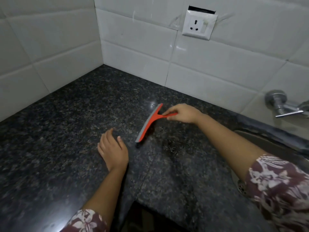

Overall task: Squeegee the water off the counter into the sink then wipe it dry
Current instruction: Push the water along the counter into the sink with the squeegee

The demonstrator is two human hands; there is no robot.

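Observation:
A red squeegee (149, 122) with a grey rubber blade rests edge-down on the dark speckled granite counter (70, 124). My right hand (183, 113) grips its short red handle from the right side. My left hand (112, 149) lies flat on the counter just left of the blade's near end, fingers apart, holding nothing. The steel sink (260, 139) sits at the right, partly hidden by my right arm, with its drain (241, 187) peeking out by my sleeve. The counter shines with a faint wet gloss.
White tiled walls meet in a corner behind the counter. A wall socket (198, 25) hangs above the counter. A chrome tap (282, 106) juts from the wall over the sink. The counter's front edge has a dark notch (150, 216) near me.

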